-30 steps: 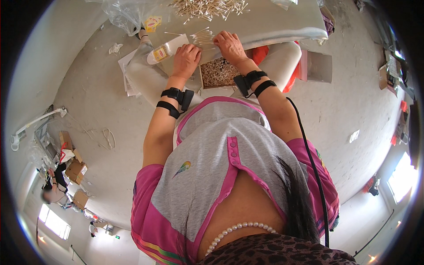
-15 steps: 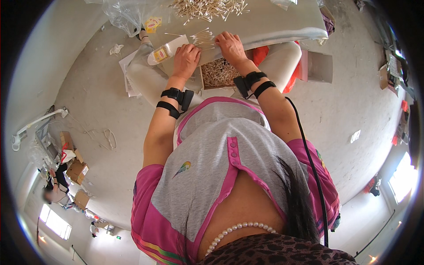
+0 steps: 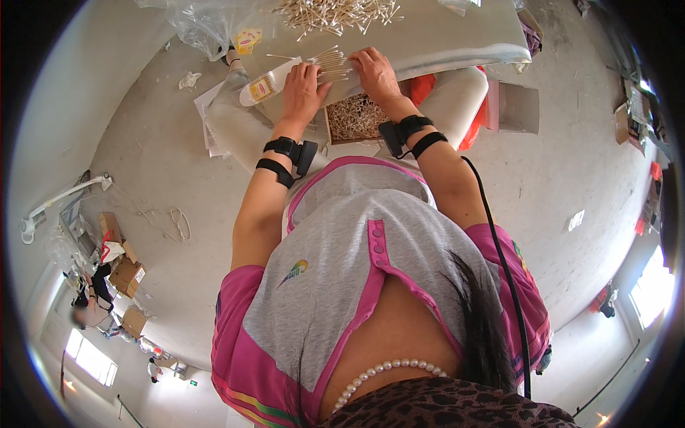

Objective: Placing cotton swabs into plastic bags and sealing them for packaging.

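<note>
Cotton swabs (image 3: 332, 60) lie in a loose fan between my hands at the near edge of the table. My left hand (image 3: 302, 89) is closed on their left ends, thumb pointing to the right. By their right tips is my right hand (image 3: 375, 73), its fingers bent and slightly apart; whether it touches the tips is hard to see. Left of my left hand is a clear pack of swabs (image 3: 261, 88) with a yellow label and a rounded end, next to a white card (image 3: 284, 69). A single swab (image 3: 282, 56) lies above the card.
A large heap of swabs (image 3: 338, 13) covers the far part of the table (image 3: 442, 36). Clear plastic bags (image 3: 196, 27) and yellow labels (image 3: 247, 40) lie at the left. Below the table edge is a box of swabs (image 3: 354, 119); an open carton (image 3: 515, 107) stands right.
My left hand has moved slightly right and up, onto the swabs. My right hand has risen a little toward their tips. The swabs have fanned out and shifted slightly.
</note>
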Demonstrator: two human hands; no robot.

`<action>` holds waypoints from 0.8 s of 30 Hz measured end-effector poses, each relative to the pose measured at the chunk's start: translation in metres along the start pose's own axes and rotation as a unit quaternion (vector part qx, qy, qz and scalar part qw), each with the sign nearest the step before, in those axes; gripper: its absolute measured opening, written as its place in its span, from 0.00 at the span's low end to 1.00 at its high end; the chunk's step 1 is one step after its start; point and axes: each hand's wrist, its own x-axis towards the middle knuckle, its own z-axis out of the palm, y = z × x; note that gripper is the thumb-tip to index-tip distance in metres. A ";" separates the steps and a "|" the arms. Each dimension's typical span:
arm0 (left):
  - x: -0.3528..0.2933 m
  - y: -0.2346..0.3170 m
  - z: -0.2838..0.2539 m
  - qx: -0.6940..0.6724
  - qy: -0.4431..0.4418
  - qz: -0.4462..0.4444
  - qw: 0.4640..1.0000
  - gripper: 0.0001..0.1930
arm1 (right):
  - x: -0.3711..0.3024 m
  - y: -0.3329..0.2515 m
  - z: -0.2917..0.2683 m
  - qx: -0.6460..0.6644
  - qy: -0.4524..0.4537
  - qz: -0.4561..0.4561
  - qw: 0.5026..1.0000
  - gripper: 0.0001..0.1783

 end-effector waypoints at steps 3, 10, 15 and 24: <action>0.007 0.002 0.000 0.000 -0.004 -0.033 0.999 0.24 | -0.001 0.001 -0.002 0.008 0.025 0.012 1.000 0.09; 0.021 0.006 0.005 0.041 0.055 -0.035 0.997 0.34 | -0.006 -0.003 -0.004 0.000 0.049 0.027 0.998 0.10; 0.020 0.000 0.011 0.029 0.004 -0.014 0.999 0.30 | -0.010 -0.005 -0.001 -0.032 0.042 0.030 0.998 0.13; -0.004 0.006 0.014 0.068 0.068 -0.078 0.992 0.45 | -0.021 -0.015 0.000 -0.186 -0.050 0.017 0.981 0.38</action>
